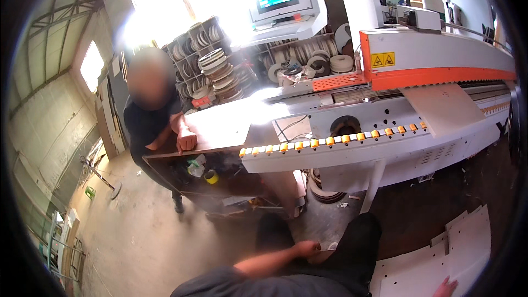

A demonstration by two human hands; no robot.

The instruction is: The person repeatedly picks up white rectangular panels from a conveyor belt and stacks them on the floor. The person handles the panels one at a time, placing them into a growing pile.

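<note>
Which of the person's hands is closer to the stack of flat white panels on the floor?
The right hand. It rests on the stack of flat white panels at the lower right. The left hand sits on the person's dark trouser leg, apart from the panels, further left.

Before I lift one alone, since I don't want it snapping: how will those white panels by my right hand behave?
The white panels look thin, flat and broad, so one would probably flex if lifted by a single edge. Their faces look smooth, so they may slide off the stack. The right hand touches only a corner; a wider hold seems safer.
</note>
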